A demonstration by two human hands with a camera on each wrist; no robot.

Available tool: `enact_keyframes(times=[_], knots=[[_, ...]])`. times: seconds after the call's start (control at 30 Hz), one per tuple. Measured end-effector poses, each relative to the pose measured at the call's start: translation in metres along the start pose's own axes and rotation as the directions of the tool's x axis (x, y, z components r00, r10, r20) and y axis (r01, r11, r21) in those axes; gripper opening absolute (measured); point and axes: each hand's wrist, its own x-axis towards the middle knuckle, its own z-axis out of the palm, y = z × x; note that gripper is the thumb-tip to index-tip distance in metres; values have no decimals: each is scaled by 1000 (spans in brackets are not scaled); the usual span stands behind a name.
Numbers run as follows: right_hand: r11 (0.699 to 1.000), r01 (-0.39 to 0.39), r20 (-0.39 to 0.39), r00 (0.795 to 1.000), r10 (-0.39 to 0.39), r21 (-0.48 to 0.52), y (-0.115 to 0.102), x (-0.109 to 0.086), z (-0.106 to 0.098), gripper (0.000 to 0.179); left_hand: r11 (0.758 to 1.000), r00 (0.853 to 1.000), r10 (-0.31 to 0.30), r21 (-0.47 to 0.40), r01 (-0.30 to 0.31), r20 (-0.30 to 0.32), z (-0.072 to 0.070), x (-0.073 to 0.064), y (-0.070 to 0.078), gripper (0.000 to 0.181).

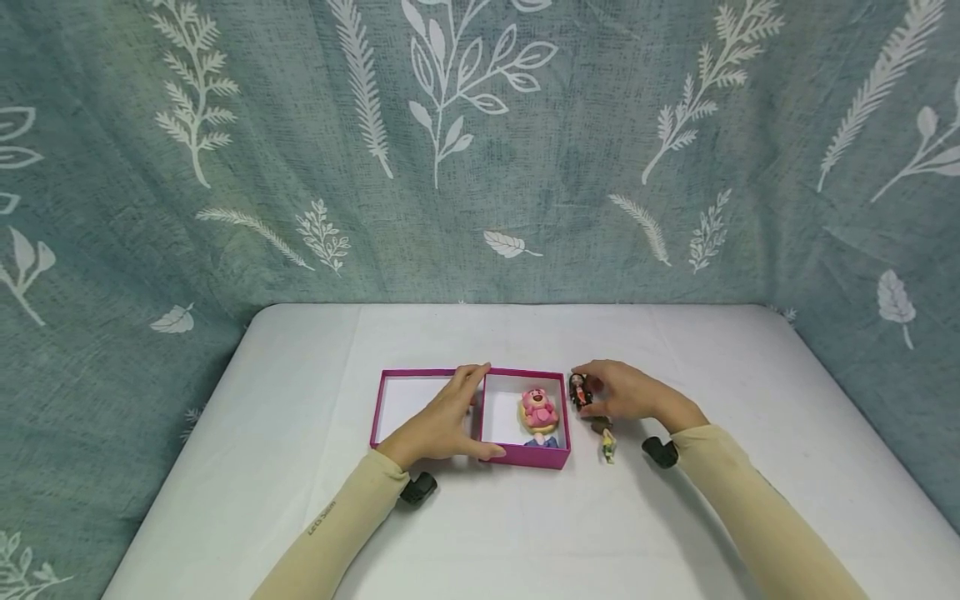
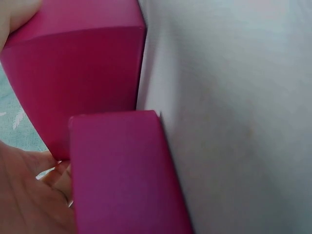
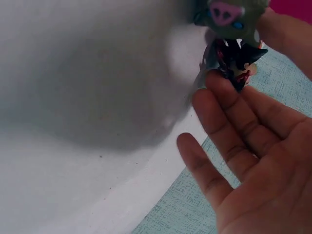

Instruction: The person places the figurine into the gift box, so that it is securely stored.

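An open magenta box (image 1: 528, 456) with a white inside stands mid-table, a pink bear figurine (image 1: 538, 410) lying in it above a blue piece (image 1: 542, 442). My left hand (image 1: 442, 421) spans this box at its left end and grips it, thumb at the near wall and fingers at the far wall. Just right of the box, my right hand (image 1: 626, 392) holds a small dark-haired figurine (image 1: 579, 390) between thumb and fingers. In the right wrist view, the fingertips (image 3: 219, 80) meet the figurine's dark side, and its lower part is partly covered.
A second magenta tray (image 1: 408, 400) with a white inside sits directly left of the box, partly under my left arm. Near my right hand lie a green animal-faced figure (image 3: 226, 14) and a small figurine in green (image 1: 607, 447). A patterned curtain (image 1: 465, 150) hangs behind the white table (image 1: 465, 533).
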Motion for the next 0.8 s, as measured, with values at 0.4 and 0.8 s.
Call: enact_keyframes(times=[0.4,0.8], knots=[[996,75,-115,990,-80,-47,-17,-3,-22,64,1000,1000,-9,-8,10,5,0,-1,1,122],[994,95,-132,986,-102,-60,-39,-6,-36,65,1000,1000,-15,-12,15,4,0,-1,2,122]])
